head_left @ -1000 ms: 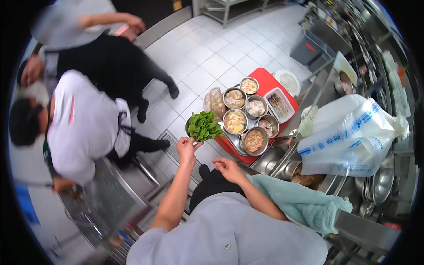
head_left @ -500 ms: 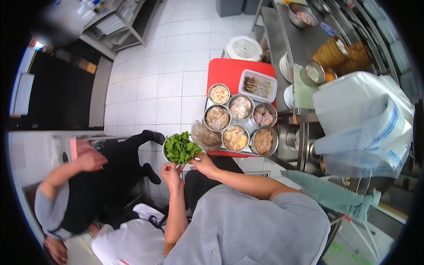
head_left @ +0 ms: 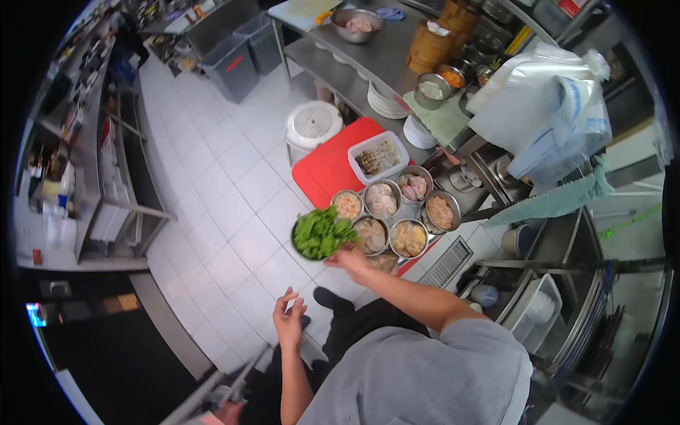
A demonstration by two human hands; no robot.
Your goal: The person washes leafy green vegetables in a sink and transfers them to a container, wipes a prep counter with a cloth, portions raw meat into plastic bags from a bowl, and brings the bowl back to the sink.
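Note:
My right hand [head_left: 347, 258] grips the near edge of a bowl [head_left: 298, 251] heaped with green leafy vegetables [head_left: 322, 232]. My left hand [head_left: 289, 316] is off the bowl, over the floor, its fingers apart and loosely bent with nothing in them. Beside the greens stand several round metal tins of raw food, among them one of diced pieces [head_left: 347, 205], one of yellowish pieces [head_left: 409, 239] and one of minced meat [head_left: 440, 212]. A white plastic tub of shrimp [head_left: 378, 156] lies behind them. A plastic bag [head_left: 384, 263] is partly hidden by my right hand.
Under the tub is a red board [head_left: 315, 173], with a white round stool [head_left: 314, 124] behind it. On the right, a steel counter [head_left: 397, 53] bears a metal bowl [head_left: 356, 25] and bamboo steamers [head_left: 430, 48]. A plastic bag roll [head_left: 545, 106] hangs nearby. Grey bins [head_left: 231, 74] stand farther back.
My left hand has let go of the bowl and moved away from it. My right hand has carried the greens towards the tins. The view has turned, and the co-worker is mostly out of it.

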